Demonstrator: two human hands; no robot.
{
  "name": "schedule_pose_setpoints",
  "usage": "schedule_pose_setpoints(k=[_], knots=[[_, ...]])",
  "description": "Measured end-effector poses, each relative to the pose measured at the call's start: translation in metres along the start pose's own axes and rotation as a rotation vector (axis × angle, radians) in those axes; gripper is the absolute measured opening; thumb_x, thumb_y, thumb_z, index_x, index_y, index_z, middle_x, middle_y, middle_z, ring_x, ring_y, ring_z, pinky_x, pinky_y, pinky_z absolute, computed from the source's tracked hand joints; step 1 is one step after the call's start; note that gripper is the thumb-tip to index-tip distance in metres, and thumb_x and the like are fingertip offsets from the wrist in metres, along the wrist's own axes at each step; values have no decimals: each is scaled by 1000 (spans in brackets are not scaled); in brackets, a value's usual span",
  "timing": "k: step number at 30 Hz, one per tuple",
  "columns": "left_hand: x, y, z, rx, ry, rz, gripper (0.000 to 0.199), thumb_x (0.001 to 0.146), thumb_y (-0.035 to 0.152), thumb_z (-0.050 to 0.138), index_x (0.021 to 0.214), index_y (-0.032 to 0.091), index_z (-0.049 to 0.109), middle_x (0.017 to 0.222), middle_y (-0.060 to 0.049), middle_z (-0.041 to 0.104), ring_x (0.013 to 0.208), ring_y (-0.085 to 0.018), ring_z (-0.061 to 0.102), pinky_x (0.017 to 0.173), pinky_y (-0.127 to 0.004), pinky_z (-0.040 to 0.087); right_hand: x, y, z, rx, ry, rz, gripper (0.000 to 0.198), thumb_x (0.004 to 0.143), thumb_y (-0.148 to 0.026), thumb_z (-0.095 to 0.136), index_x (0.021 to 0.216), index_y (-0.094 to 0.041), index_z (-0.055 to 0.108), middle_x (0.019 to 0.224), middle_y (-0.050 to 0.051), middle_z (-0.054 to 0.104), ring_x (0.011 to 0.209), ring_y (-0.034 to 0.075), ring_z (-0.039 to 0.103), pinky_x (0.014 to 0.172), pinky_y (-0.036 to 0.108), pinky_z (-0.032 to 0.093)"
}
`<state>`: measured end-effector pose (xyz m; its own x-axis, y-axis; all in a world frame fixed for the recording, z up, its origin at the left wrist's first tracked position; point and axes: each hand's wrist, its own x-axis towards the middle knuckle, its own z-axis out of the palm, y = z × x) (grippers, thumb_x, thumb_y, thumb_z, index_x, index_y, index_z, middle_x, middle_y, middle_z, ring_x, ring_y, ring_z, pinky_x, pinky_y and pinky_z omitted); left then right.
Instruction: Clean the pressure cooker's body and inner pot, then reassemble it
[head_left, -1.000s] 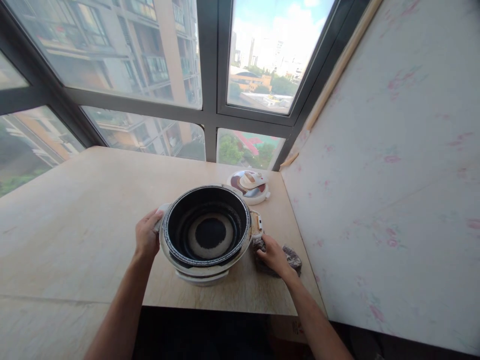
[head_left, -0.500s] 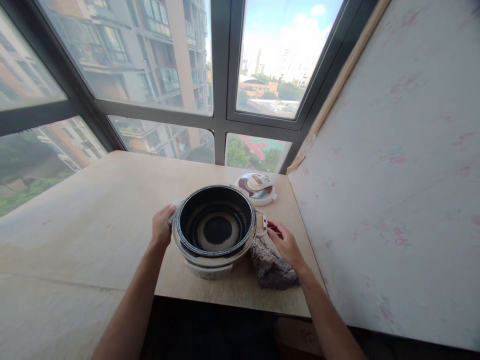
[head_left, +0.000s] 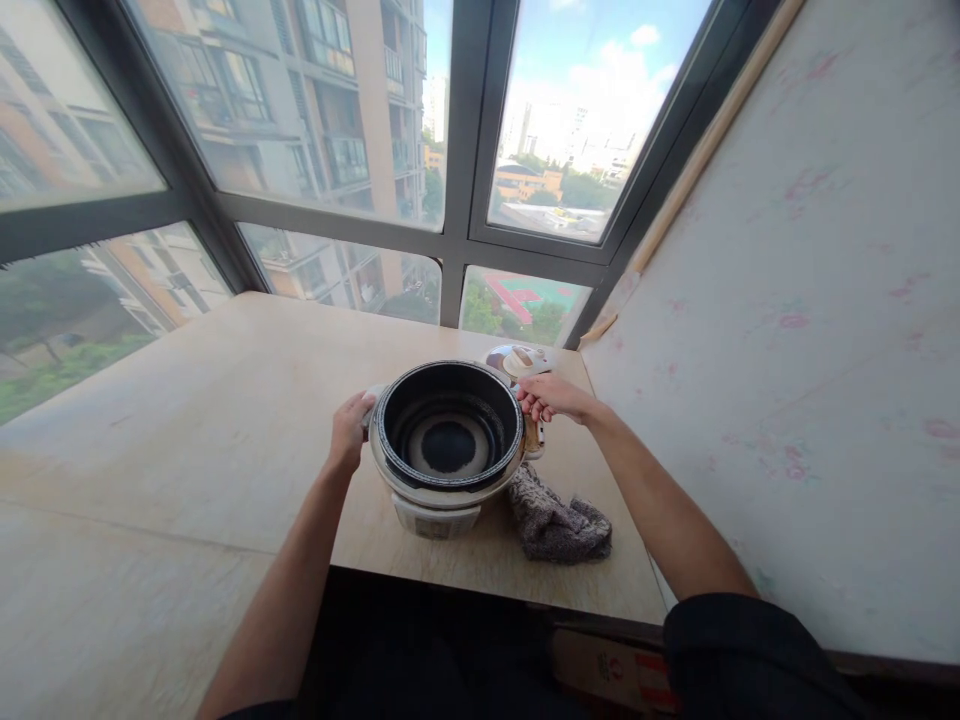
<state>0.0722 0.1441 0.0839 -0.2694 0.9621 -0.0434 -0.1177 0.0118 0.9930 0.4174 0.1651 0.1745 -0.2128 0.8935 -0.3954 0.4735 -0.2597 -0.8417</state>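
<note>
An electric pressure cooker [head_left: 436, 518] with a white body stands near the front edge of the ledge, its lid off. Inside it sits a dark, bare inner pot [head_left: 450, 447], with a pale ring around its bottom. My left hand [head_left: 350, 430] is closed on the cooker's left side handle. At the back right of the rim is my right hand [head_left: 551, 397], fingers curled in; what they grip is hidden. Behind the cooker lies its lid [head_left: 517, 360], partly covered by the right hand. A grey-brown cloth [head_left: 562, 525] lies crumpled at the right.
The pale stone-patterned ledge [head_left: 187, 420] runs left along the windows. A dark window frame [head_left: 454, 180] rises behind it. The flowered wall [head_left: 810, 350] bounds the right side. Below the front edge is a cardboard box [head_left: 607, 668].
My right hand has moved up and away, from beside the right handle to the back right of the rim, and its fingers have curled. The view has shifted slightly.
</note>
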Motion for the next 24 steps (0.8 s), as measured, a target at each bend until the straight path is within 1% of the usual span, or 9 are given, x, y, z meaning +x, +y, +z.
schedule_pose_setpoints(k=[2, 4, 6, 8, 11, 13, 14, 18, 24], knots=[[1, 8, -7, 210, -7, 20, 36, 72, 45, 63, 90, 16, 69, 63, -1, 56, 57, -16, 47, 54, -27, 35, 1, 1, -4, 72, -44, 40, 39, 101, -49, 53, 81, -16, 60, 67, 3, 65, 50, 9, 56, 40, 16, 40], [0, 21, -14, 409, 83, 135, 35, 75, 40, 61, 96, 14, 72, 82, -9, 68, 76, -23, 59, 67, -32, 45, 1, 3, -7, 115, -67, 56, 36, 100, -46, 54, 84, -15, 62, 69, 5, 67, 51, 10, 57, 42, 17, 42], [-7, 36, -17, 498, 192, 273, 33, 79, 36, 56, 95, 14, 74, 98, -14, 72, 95, -27, 63, 83, -36, 47, 2, 7, -9, 136, -77, 50, 32, 99, -44, 58, 86, -15, 63, 72, 6, 68, 53, 10, 59, 43, 18, 44], [-17, 52, -17, 499, 186, 308, 35, 81, 36, 51, 93, 14, 76, 97, -14, 73, 94, -27, 64, 84, -37, 48, 3, 10, -9, 149, -78, 51, 29, 96, -42, 62, 87, -15, 64, 74, 6, 68, 55, 10, 60, 44, 17, 45], [-32, 69, -12, 444, -5, 155, 35, 78, 41, 57, 87, 12, 75, 78, -9, 70, 68, -21, 62, 65, -33, 51, 4, 14, -10, 168, -83, 59, 26, 93, -40, 67, 87, -14, 65, 76, 6, 68, 60, 11, 62, 47, 17, 48], [-38, 75, -9, 373, -132, 12, 32, 73, 39, 62, 86, 11, 72, 74, -6, 68, 60, -18, 61, 59, -31, 53, 4, 14, -10, 177, -87, 59, 25, 91, -39, 69, 87, -14, 66, 77, 6, 68, 62, 11, 63, 49, 17, 51], [-39, 77, -9, 330, -161, -51, 31, 71, 36, 64, 88, 11, 71, 73, -5, 67, 59, -17, 62, 59, -30, 55, 3, 14, -10, 182, -88, 57, 24, 91, -38, 69, 88, -14, 66, 79, 7, 69, 64, 11, 64, 50, 17, 52], [-39, 83, -12, 222, -162, -208, 29, 67, 24, 65, 91, 9, 69, 74, -5, 67, 60, -17, 67, 62, -30, 60, -1, 13, -9, 224, -77, 71, 21, 91, -35, 69, 87, -14, 66, 79, 8, 70, 66, 13, 65, 55, 20, 57], [-37, 88, -18, 147, -231, -347, 20, 76, 23, 68, 87, 7, 68, 77, -11, 70, 64, -19, 71, 63, -28, 62, 0, 12, -6, 293, -72, 73, 18, 89, -31, 71, 84, -15, 65, 74, 7, 69, 64, 13, 65, 61, 23, 61]])
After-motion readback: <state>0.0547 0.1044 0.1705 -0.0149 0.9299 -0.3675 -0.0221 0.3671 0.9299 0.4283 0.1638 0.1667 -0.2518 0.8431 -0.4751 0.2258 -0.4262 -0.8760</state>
